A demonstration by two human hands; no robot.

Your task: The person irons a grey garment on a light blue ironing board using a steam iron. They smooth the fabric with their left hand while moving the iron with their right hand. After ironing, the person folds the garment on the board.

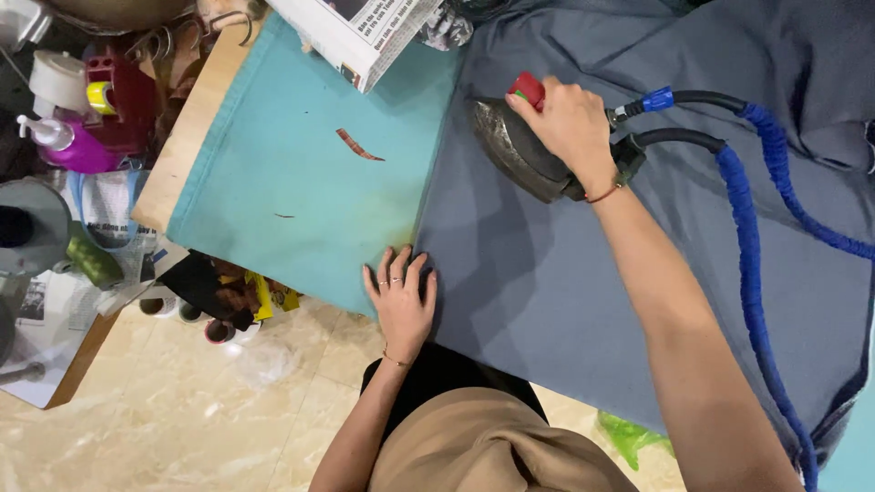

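A teal-covered bench (301, 173) stands over a pale tiled floor (182, 428), grey fabric (547, 282) spread across its right. Right hand (570, 123), fingers wrapped, grips a steam iron (515, 150) on the fabric's far side. Left hand (401, 296) lies flat, fingers spread, at the fabric's near-left edge. A pink pump bottle (68, 146) stands far left.

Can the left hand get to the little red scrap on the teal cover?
Probably yes. The left hand lies flat on the grey cloth's edge, and the red scrap lies on the bare teal cover ahead of it, with nothing between them. The right hand is busy gripping the iron.
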